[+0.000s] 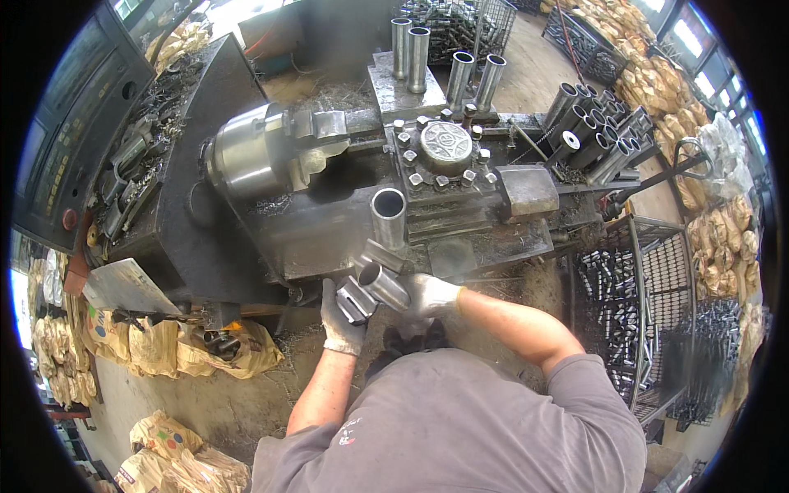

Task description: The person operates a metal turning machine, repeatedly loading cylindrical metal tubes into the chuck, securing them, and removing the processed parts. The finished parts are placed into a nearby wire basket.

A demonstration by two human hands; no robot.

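Note:
My left hand [341, 322], in a grey work glove, is closed round a grooved, shiny metal piece [355, 301]. In my gloved right hand [433, 297] is a short metal tube [393, 292], tilted with its open end up and to the left. The tube's rim sits close beside the grooved piece; whether they touch, I cannot tell. Just beyond them shows a curved metal segment [382, 256], partly hidden by the tube. A longer metal tube [388, 220] stands upright on the lathe bed behind it.
Ahead is a lathe with a large chuck [251, 152] and a bolted tool post [446, 148]. Several tubes [588, 131] stand at the right end. A wire crate [637, 312] of metal parts is right; paper sacks [156, 349] lie left, below the control panel [78, 131].

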